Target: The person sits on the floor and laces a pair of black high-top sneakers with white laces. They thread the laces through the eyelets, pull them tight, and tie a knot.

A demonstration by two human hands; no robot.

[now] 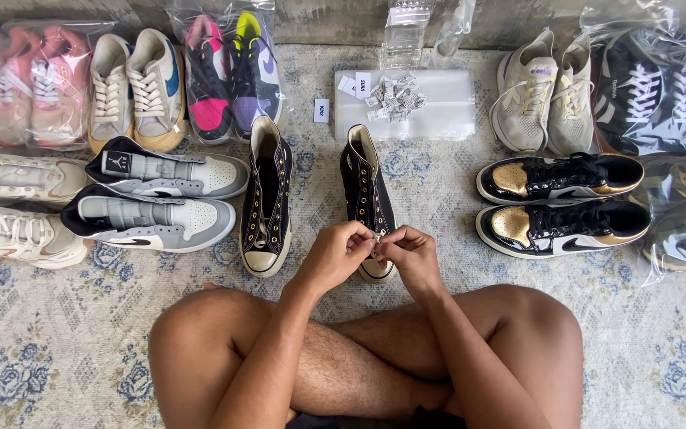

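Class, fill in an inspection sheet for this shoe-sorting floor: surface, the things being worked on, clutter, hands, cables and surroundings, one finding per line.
Surface: pale carpet with blue flower pattern; the person sits cross-legged on it.
Job's things: black high-top shoe in front of the hands; its partner lies to the left, apart.
Clutter: grey and white high-tops, black and gold pair, bagged pink shoes, clear bag with small packets.
Hands: left hand and right hand meet at the shoe's toe end, pinching something small; what it is cannot be told.
Cables: nothing seen.
Surroundings: more bagged shoes along the wall.
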